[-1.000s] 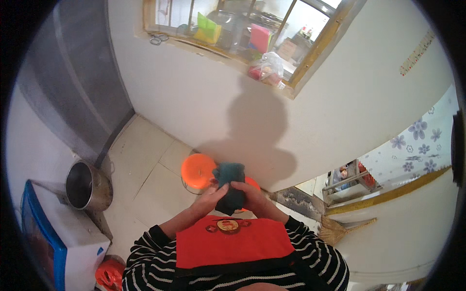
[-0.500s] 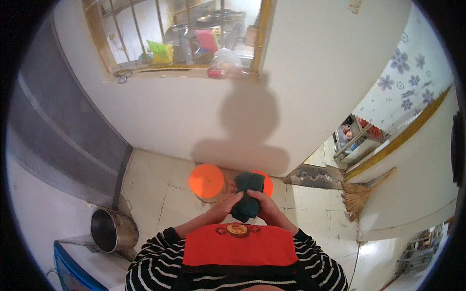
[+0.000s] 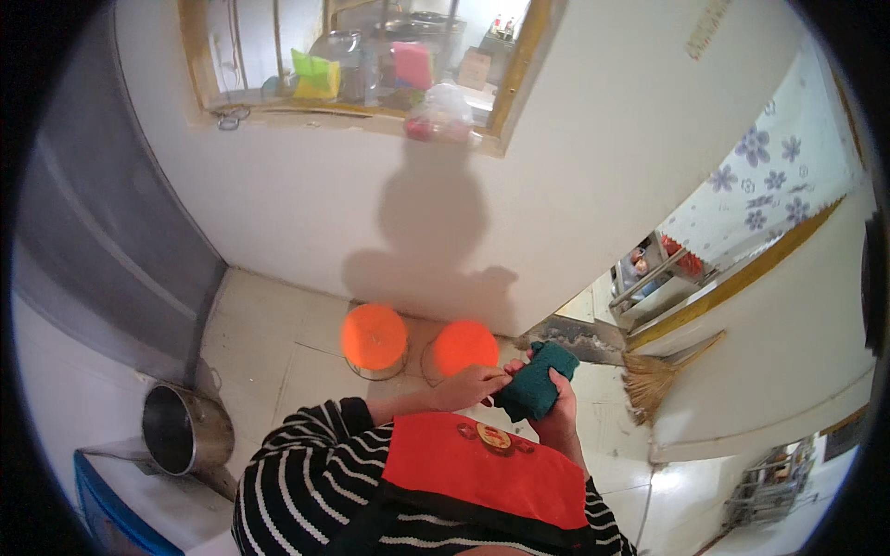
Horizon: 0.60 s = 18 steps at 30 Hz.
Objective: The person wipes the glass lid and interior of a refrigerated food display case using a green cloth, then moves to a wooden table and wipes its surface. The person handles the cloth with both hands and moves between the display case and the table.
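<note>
A thick, folded dark green cloth [image 3: 541, 378] is held in front of me, tilted up to the right. My right hand [image 3: 558, 419] grips it from below and the right side, the thumb laid over its face. At the cloth's lower left edge is my left hand [image 3: 471, 387], its fingers curled in and pinching there; the fingertips are partly hidden. Beyond my hands, two round bucket-like containers with bright orange tops stand on the floor, the left one [image 3: 375, 335] and the right one [image 3: 465, 347]. My left hand overlaps the right one's near edge in the picture.
A metal pot [image 3: 185, 431] stands at the left, near a blue-edged object [image 3: 116, 510]. A straw broom [image 3: 656, 382] leans at the right by the doorway with a flowered curtain [image 3: 765, 171]. Ahead is a white wall with a barred window [image 3: 362, 116], its sill holding bags and packets.
The cloth has moved right and turned, now tilted up to the right. My left hand has shifted from its face to its lower left edge. The view has turned, too.
</note>
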Available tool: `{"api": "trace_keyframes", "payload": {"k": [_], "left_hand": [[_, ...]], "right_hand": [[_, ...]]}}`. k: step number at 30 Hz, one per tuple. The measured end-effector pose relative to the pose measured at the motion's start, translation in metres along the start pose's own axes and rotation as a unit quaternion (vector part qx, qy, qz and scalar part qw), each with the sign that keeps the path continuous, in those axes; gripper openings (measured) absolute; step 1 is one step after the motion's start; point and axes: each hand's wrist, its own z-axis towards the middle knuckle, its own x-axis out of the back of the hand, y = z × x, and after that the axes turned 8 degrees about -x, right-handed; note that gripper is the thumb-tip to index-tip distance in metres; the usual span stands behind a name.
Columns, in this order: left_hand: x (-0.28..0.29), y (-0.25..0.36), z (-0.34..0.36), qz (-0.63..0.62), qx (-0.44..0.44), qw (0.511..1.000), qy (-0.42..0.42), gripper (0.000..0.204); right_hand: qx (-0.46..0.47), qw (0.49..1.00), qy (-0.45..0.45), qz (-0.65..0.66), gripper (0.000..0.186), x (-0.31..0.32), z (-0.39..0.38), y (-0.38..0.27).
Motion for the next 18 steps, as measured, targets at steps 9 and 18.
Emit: {"api": "trace_keyframes", "payload": {"k": [9, 18], "left_hand": [[0.046, -0.013, -0.006, -0.092, 0.027, 0.994, -0.048, 0.042], [0.087, -0.012, -0.021, -0.19, 0.012, 0.972, -0.137, 0.058]], "right_hand": [[0.048, 0.993, 0.091, -0.057, 0.065, -0.061, 0.012, 0.011], [0.034, 0.974, 0.176, -0.136, 0.068, -0.09, 0.032, 0.051]]}}
